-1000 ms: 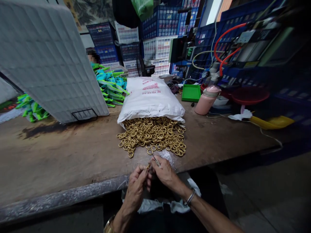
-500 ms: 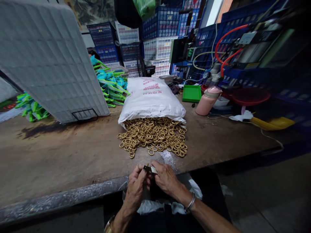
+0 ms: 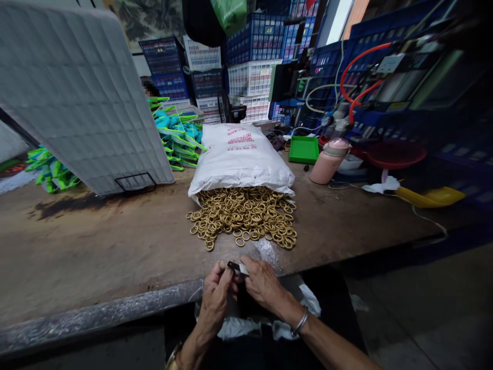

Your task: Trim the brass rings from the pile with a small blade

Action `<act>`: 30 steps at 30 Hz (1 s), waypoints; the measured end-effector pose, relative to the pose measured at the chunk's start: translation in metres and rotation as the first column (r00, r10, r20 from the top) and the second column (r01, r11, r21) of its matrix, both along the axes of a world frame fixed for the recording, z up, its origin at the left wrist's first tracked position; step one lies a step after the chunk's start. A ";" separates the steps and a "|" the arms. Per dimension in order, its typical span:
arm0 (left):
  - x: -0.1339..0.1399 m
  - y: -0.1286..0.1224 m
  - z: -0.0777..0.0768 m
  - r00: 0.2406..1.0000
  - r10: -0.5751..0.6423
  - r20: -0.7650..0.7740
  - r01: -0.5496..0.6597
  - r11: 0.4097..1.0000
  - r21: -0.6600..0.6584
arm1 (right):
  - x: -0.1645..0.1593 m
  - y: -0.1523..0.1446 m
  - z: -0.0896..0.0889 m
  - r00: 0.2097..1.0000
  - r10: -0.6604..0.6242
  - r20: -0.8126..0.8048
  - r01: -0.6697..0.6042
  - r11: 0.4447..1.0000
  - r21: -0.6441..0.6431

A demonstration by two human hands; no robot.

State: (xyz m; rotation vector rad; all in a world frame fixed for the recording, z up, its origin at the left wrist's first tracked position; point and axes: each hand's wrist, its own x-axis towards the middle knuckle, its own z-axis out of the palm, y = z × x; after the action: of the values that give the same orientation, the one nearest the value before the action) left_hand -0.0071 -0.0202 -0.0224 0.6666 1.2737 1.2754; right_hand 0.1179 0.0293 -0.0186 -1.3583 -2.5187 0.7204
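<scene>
My right hand [image 3: 264, 282] is closed around a small knife [image 3: 243, 269] with a dark flat blade and a pale part by the fingers. The blade points left, to the fingertips of my left hand [image 3: 216, 290]. Those fingers are pinched together on what looks like a gold ring, mostly hidden, with only a speck of gold showing by the blade. Both hands are held close together at the table's front edge. Just beyond them, a heap of gold rings [image 3: 242, 216] spills from the mouth of a white sack [image 3: 242, 159] with red print.
A tall whitish ribbed panel [image 3: 84, 103] leans at the left, with green and blue hangers [image 3: 179, 136] behind it. To the right stand a green tray [image 3: 304, 149], a pink bottle [image 3: 329, 162] and a yellow scoop [image 3: 435, 197]. Stacked crates [image 3: 254, 43] fill the back.
The dark blade has tilted slightly between the fingertips. Both hands stay in the same place, and the heap of rings looks unchanged.
</scene>
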 end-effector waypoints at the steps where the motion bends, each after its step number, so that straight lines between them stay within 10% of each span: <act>1: -0.001 0.000 -0.002 1.000 -0.002 -0.020 0.002 1.000 0.022 | 0.000 0.001 0.001 1.000 0.014 0.013 -0.014 1.000 -0.005; 8: -0.005 -0.012 0.006 0.994 -0.049 -0.102 0.060 0.992 0.109 | 0.003 0.011 0.004 0.990 0.007 0.139 -0.009 1.000 0.018; 22: -0.016 -0.001 0.006 0.849 0.061 0.524 -0.014 0.996 -0.093 | -0.022 0.035 -0.032 0.957 -0.239 0.164 0.185 0.939 0.291; 30: -0.019 0.005 0.003 0.877 0.169 0.450 -0.103 0.980 -0.168 | -0.013 0.041 -0.011 0.989 -0.151 -0.011 0.151 0.981 0.119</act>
State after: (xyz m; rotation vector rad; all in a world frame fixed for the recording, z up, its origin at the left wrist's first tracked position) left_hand -0.0262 -0.0147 -0.0195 0.1519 1.0089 1.3461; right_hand 0.1051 0.0699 -0.0300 -1.4850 -2.3827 0.5321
